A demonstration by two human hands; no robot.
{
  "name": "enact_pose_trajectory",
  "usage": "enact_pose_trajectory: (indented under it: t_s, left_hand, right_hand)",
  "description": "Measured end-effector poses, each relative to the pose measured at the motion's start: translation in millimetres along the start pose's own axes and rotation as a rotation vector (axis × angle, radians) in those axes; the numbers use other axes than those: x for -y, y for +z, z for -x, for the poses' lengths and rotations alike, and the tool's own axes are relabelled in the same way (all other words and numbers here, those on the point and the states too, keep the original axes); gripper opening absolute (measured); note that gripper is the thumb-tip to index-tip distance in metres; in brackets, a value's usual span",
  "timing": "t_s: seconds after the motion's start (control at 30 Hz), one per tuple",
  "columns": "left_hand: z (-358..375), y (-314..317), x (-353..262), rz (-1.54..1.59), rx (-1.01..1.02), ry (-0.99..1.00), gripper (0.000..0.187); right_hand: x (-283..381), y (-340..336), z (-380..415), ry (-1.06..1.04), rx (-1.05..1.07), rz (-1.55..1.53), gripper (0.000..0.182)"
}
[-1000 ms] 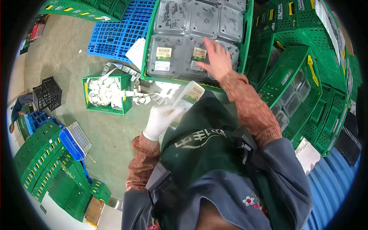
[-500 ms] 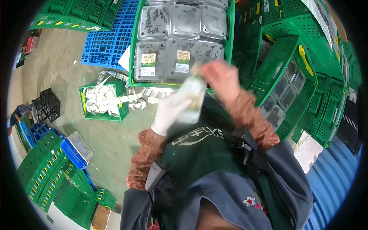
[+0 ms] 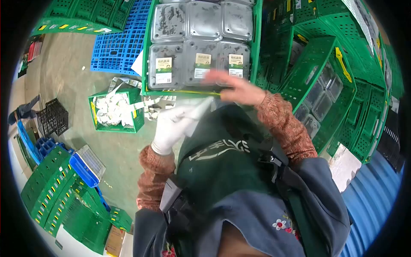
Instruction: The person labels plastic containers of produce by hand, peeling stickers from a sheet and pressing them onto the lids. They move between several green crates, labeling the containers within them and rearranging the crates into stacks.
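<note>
My left hand, in a white glove, is closed on a white label strip in front of my dark green apron. My bare right hand is stretched out over the near edge of a green crate, fingers apart and blurred, with nothing seen in it. Clear plastic boxes fill that crate in rows. Each of the three nearest boxes carries a printed label: a left label, a middle label and a right label. My fingers are just beside the middle one.
At the left on the floor, a small green crate holds crumpled label strips. A blue pallet lies behind it. Green crates with more boxes stand tilted at the right. A black crate sits farther left, near a person's arm.
A label now sits on the right near box, which had none. My right hand has moved left from the strip, over the crate's edge. My left hand has drawn the strip left.
</note>
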State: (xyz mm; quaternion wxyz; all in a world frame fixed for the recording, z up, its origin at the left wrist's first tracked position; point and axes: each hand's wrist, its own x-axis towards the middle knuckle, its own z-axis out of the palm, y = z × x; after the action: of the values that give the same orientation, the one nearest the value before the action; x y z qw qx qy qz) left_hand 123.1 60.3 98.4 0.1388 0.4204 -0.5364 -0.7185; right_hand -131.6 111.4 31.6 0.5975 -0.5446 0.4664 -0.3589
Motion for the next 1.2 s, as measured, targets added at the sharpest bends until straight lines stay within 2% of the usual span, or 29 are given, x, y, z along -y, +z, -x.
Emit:
enact_pose_trajectory:
  t_s: [0.03,0.07,0.1,0.17,0.27,0.37,0.4,0.5,0.53,0.63,0.67,0.7,0.77,0.8,0.83,0.9,0.93,1.03,1.07,1.1,1.13,1.17,1.2]
  left_hand:
    - [1.9,-5.1,-7.1,0.041,-0.035,-0.002,0.017]
    - [4.7,-13.1,-14.3,0.033,-0.078,0.044,0.020]
    - [8.6,-24.6,-18.4,0.084,-0.133,-0.059,0.020]
    - [11.1,-53.8,-20.8,-0.221,-0.060,0.053,0.038]
    - [13.9,-76.3,-7.5,-0.861,0.085,0.320,0.065]
    - [12.3,-57.3,-29.4,-0.186,0.275,0.382,0.082]
    - [10.7,-48.9,-29.2,-0.114,0.274,0.330,0.071]
    - [2.6,-40.3,-1.9,-0.091,0.210,0.162,0.054]
    - [2.1,-28.2,3.0,0.020,0.097,0.219,0.038]
    - [2.1,-14.5,1.8,0.140,-0.119,0.084,0.031]
    - [1.2,-13.5,2.6,0.149,-0.136,0.091,0.024]
    - [0.1,-13.5,7.2,0.123,-0.122,0.082,0.022]
    - [-7.6,-9.5,19.0,0.074,-0.076,0.067,0.017]
    - [-18.8,-5.6,19.9,0.060,-0.072,0.091,0.012]
    - [-22.9,-2.2,12.7,-0.070,-0.088,0.034,0.011]
    - [-18.4,-0.4,-2.1,-0.327,-0.139,-0.075,0.010]
    - [-23.5,-0.8,2.3,-0.258,-0.181,-0.038,0.013]
    - [-32.8,19.5,5.4,0.200,-0.112,-0.013,0.012]
    - [-34.9,17.9,17.9,0.102,-0.039,-0.039,0.018]
    - [-39.6,19.1,28.6,-0.095,-0.031,0.074,0.024]
    - [-43.5,16.7,28.7,-0.111,0.008,0.008,0.025]
    - [-45.0,13.9,29.3,-0.127,0.044,-0.063,0.025]
    - [-44.4,12.3,24.0,-0.114,0.058,-0.098,0.023]
  right_hand:
    - [10.4,20.5,-1.2,-0.009,0.133,-0.144,0.069]
    - [6.6,41.9,-1.8,-0.065,0.127,0.002,0.057]
    - [-8.9,56.9,-3.7,-0.009,0.196,-0.020,0.043]
    - [20.1,64.6,-1.3,0.172,0.156,-0.006,0.032]
    - [17.5,80.2,5.2,0.124,0.107,-0.196,0.029]
    - [38.0,93.0,2.1,0.154,0.020,-0.341,0.029]
    - [44.8,99.6,0.2,0.116,-0.045,-0.368,0.027]
    - [47.1,109.6,-5.3,0.152,-0.169,-0.318,0.026]
    - [47.6,109.8,-5.2,0.126,-0.197,-0.282,0.025]
    - [53.5,91.2,-1.7,0.288,-0.113,0.036,0.029]
    - [53.6,86.0,-2.5,0.176,-0.328,0.129,0.032]
    - [59.0,79.5,-0.9,0.113,-0.492,-0.018,0.032]
    - [68.1,68.7,-5.4,0.036,-0.459,0.145,0.014]
    - [69.1,64.5,-5.0,0.038,-0.369,0.289,0.014]
    - [70.0,61.8,-4.4,0.045,-0.277,0.432,0.013]
    - [73.3,59.5,-6.4,0.002,-0.391,0.388,0.013]
    - [73.8,57.2,-8.0,-0.025,-0.402,0.412,0.013]
    - [62.5,33.8,-11.3,-0.079,-0.415,0.542,0.011]
    - [57.6,19.5,-14.8,-0.094,-0.414,0.596,0.011]
    - [51.0,-15.3,-22.7,-0.173,-0.507,0.782,0.010]
    - [40.1,-57.2,-29.8,0.007,-0.700,0.543,0.011]
    - [47.9,-100.8,-39.1,0.281,-0.809,0.597,0.016]
    - [27.0,-144.7,-44.4,0.229,-0.798,0.874,0.021]
